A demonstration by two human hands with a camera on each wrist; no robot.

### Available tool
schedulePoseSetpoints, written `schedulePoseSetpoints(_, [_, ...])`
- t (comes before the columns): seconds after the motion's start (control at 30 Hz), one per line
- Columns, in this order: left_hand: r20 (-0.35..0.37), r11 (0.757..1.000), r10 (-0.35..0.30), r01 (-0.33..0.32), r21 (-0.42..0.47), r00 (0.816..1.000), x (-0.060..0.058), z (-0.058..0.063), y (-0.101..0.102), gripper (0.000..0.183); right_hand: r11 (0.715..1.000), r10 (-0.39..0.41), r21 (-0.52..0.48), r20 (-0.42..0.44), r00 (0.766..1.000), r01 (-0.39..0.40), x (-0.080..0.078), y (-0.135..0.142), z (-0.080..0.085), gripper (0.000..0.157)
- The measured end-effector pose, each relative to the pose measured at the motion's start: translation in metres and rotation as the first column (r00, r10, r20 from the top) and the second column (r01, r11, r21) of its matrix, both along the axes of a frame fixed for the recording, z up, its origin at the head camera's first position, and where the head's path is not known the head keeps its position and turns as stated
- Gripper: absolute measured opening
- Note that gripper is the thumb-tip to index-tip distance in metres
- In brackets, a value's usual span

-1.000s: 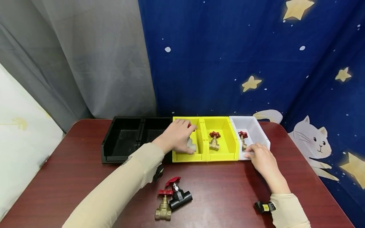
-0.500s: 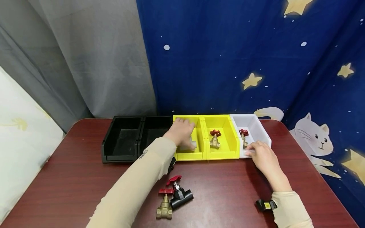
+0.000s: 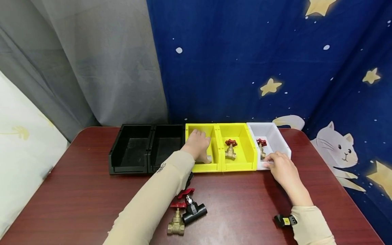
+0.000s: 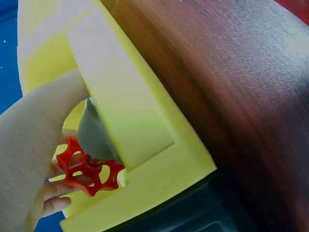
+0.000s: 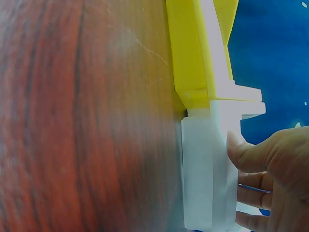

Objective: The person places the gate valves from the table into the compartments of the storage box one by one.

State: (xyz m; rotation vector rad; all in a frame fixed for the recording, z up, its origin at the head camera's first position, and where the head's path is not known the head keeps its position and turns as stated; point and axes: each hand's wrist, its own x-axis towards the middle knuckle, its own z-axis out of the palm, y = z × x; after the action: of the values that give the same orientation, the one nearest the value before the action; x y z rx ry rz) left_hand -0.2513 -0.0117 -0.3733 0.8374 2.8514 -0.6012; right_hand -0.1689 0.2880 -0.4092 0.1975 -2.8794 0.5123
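My left hand [image 3: 198,145] reaches down into the left yellow bin [image 3: 218,166] and holds a grey valve [image 4: 92,135]. In the left wrist view, fingers lie behind its red handwheel [image 4: 86,175], while the thumb is partly hidden by the bin's front wall. Only a grey pipe end shows past the hand in the head view. My right hand [image 3: 282,169] holds the front lip of the white bin [image 5: 198,169], thumb on the edge and fingers on the inner side. A brass valve with a dark red handwheel [image 3: 261,143] lies inside, just beyond those fingertips.
The right yellow bin [image 3: 239,166] holds another brass valve [image 3: 230,153]. Two black bins [image 3: 128,169] stand at the row's left end. Near the front of the table, a brass valve [image 3: 176,224] and a black valve [image 3: 194,213] lie together, partly under the left sleeve.
My left hand has moved slightly right and lower into the left yellow bin with the grey valve. Its red handwheel no longer shows in the head view. The right hand stays at the white bin.
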Motion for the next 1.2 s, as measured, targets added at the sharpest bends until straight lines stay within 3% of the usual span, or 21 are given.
schedulePoseSetpoints(0.17, [0.001, 1.0, -0.009, 0.009, 0.016, 1.0, -0.003, -0.005, -0.001, 0.095, 1.0, -0.003, 0.001, 0.006, 1.0, 0.003, 0.0, 0.0, 0.0, 0.009])
schedulePoseSetpoints(0.3, [0.031, 0.999, 0.017, -0.018, 0.051, 0.999, -0.001, -0.003, -0.001, 0.094, 1.0, 0.0, 0.007, -0.001, 1.0, 0.0, 0.0, 0.0, 0.001, 0.009])
schedulePoseSetpoints(0.5, [0.08, 0.995, 0.067, -0.072, 0.063, 0.994, 0.006, 0.008, 0.002, 0.093, 1.0, -0.002, -0.001, 0.007, 1.0, 0.002, 0.0, 0.001, 0.002, 0.009])
schedulePoseSetpoints(0.67, [0.087, 0.995, 0.017, -0.025, 0.101, 0.996, 0.007, 0.017, 0.0, 0.08, 1.0, -0.002, -0.006, 0.014, 1.0, 0.002, 0.0, 0.0, 0.001, 0.01])
schedulePoseSetpoints(0.97, [-0.032, 0.975, -0.116, 0.12, 0.189, 0.993, 0.007, 0.033, -0.011, 0.041, 1.0, -0.008, -0.005, 0.014, 1.0, 0.008, -0.001, -0.001, 0.003, 0.009])
schedulePoseSetpoints(1.2, [-0.198, 0.955, -0.16, 0.203, 0.217, 0.967, 0.016, 0.038, -0.022, 0.029, 1.0, -0.01, -0.004, 0.015, 1.0, 0.01, 0.0, 0.0, 0.001, 0.009])
